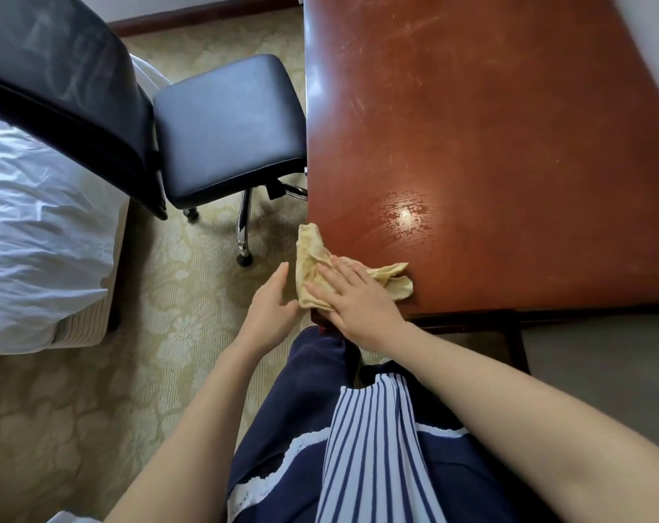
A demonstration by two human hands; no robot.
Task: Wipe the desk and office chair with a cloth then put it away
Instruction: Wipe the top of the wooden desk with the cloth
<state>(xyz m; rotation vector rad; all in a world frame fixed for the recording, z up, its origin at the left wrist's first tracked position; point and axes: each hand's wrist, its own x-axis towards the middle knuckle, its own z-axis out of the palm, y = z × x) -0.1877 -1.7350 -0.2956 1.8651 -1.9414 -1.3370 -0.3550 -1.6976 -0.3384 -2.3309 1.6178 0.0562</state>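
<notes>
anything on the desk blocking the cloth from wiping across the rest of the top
Nothing visible does. The right hand presses the yellow cloth flat at the desk's near left corner, and the wooden top beyond it shows only scuffs and a light glare. The left hand hovers open just off the edge, beside the cloth.

Desk [490,145]: reddish-brown wood, varnished and glossy, bright glare patch near its front left corner; fine pale scratches and scuffs across the top. Cloth [320,266] at that corner: soft yellow fabric, matt, crumpled, partly hanging over the desk edge. Office chair [226,126] left of the desk: dark leather-like seat, smooth with a faint sheen; backrest same dark covering, dusty-looking smears. Chair legs [243,224]: chromed metal, shiny; castors black, look plastic. Carpet [139,296] under the chair: matt beige pile, woven leaf pattern. Bedding [29,235] left of the chair: white cloth, wrinkled.
</notes>
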